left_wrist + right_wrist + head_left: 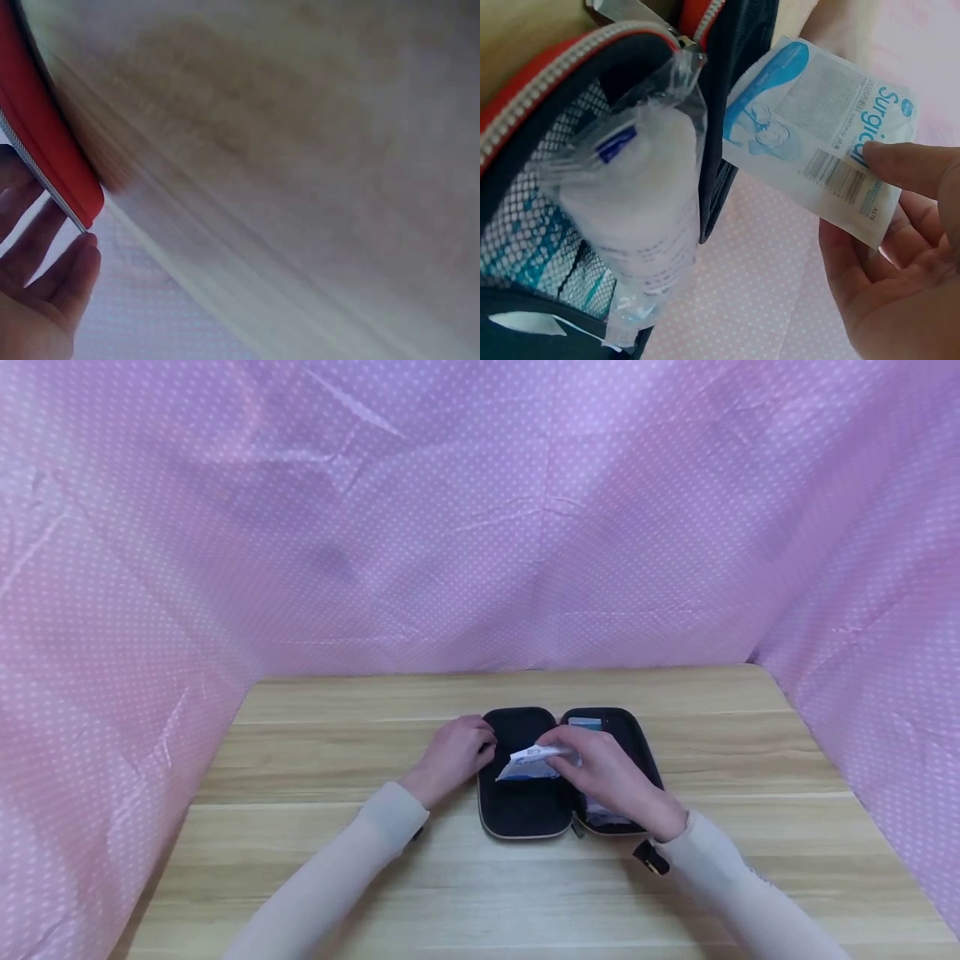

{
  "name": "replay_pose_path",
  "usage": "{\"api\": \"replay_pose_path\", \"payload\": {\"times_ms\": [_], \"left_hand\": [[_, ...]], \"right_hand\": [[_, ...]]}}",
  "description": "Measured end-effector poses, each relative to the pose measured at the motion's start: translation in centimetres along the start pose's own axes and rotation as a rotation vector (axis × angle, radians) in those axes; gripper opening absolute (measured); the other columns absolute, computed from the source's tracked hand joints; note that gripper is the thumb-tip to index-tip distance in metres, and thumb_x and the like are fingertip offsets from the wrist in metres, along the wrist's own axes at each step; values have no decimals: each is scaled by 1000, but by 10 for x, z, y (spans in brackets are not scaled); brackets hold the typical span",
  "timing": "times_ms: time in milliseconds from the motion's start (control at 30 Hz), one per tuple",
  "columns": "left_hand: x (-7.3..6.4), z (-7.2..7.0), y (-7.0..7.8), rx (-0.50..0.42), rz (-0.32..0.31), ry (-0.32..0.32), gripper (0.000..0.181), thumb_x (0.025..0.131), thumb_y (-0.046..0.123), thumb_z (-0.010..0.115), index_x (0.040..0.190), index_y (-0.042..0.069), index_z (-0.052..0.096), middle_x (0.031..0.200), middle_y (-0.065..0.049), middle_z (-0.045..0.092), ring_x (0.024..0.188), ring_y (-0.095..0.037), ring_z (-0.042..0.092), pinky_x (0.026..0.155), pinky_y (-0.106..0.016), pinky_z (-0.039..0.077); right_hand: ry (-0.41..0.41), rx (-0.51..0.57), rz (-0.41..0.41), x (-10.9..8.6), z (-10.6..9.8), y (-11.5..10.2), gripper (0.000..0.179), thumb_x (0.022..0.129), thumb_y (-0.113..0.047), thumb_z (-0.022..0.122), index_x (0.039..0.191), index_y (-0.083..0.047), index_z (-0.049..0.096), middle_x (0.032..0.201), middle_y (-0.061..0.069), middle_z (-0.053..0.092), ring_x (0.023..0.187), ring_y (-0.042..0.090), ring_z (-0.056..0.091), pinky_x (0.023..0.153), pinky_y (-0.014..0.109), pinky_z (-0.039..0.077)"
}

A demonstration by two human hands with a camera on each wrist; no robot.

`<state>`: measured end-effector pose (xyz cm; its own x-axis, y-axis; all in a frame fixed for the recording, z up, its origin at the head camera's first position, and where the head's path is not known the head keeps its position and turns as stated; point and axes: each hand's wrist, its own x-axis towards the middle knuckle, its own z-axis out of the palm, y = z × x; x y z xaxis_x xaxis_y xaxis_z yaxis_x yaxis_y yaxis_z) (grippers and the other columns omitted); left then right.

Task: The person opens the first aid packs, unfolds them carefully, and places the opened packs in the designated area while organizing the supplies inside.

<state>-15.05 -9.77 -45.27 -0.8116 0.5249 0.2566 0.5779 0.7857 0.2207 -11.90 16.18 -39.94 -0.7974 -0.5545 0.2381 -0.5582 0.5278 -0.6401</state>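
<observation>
A zippered case, red outside and black inside, lies opened flat on the table. Its left half (525, 817) shows bare black lining. At that half's left rim, my left hand (453, 756) grips the edge, fingers beside the zipper of the red shell (52, 142). Between thumb and fingers, my right hand (611, 777) pinches a flat white and blue packet (817, 127) printed "Surgical", held above the middle of the case. The case's right half holds a clear-wrapped white roll (637, 195) in front of a mesh pocket (517, 225). My right hand partly covers that half in the head view.
The wood-grain table (337, 752) extends around the case on every side. Pink dotted cloth (480, 527) hangs behind and at both sides. A blue and white item (585, 723) shows at the top of the case's right half. A dark band (651, 857) is at my right wrist.
</observation>
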Motion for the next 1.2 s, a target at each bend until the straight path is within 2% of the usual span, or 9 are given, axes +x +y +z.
{"api": "replay_pose_path", "payload": {"times_ms": [233,400,500,567,633,800,1033,1200], "left_hand": [[1,-4,-6,-219,-148,-57,7,93,14,76,95,11,82,94,0,76,91,-20,66,88,-40,55],[0,-5,-7,-288,-153,-84,7,93,16,77,94,13,83,95,2,78,90,-17,68,84,-38,54],[0,-6,-6,-326,-172,-105,9,93,16,76,97,13,83,99,2,79,94,-15,70,86,-37,55],[-1,-6,-5,-344,-197,-123,11,94,17,76,100,12,84,100,2,79,93,-13,69,86,-35,54],[-2,-7,-4,-369,-228,-137,13,94,17,75,102,11,83,98,1,79,84,-11,68,80,-32,55],[-3,-8,-1,-379,-242,-129,14,94,16,75,103,8,83,87,2,78,65,-5,59,65,-26,50],[-3,-6,0,-372,-244,-115,15,93,15,75,103,7,83,89,0,79,63,-5,55,60,-25,45],[-4,-3,-1,-376,-250,-115,15,93,15,75,102,7,83,86,2,78,61,-5,53,59,-24,44]], "right_hand": [[60,-140,-144,3,3,-3,26,91,-1,78,115,-10,70,105,-1,72,88,8,64,77,34,59],[85,-279,-248,2,8,0,27,86,2,81,109,-8,72,99,1,73,87,13,66,75,36,59],[58,-329,-272,-1,10,1,25,85,2,81,107,-9,73,98,1,74,86,14,68,73,34,60],[24,-342,-268,-4,10,0,24,86,0,82,106,-10,74,97,0,75,85,12,69,72,32,60],[-18,-347,-256,-6,10,-1,21,87,-1,81,105,-11,74,96,-1,76,82,10,69,71,30,60],[-121,-359,-233,-8,8,-4,19,88,-4,82,103,-11,73,93,1,77,75,8,69,65,26,58],[-263,-341,-161,-10,11,-3,16,92,-9,79,108,-9,75,91,1,77,71,3,64,65,25,57],[-301,-356,-124,-7,15,-5,14,97,-9,73,110,-9,75,89,1,76,66,1,58,63,24,54]]}}
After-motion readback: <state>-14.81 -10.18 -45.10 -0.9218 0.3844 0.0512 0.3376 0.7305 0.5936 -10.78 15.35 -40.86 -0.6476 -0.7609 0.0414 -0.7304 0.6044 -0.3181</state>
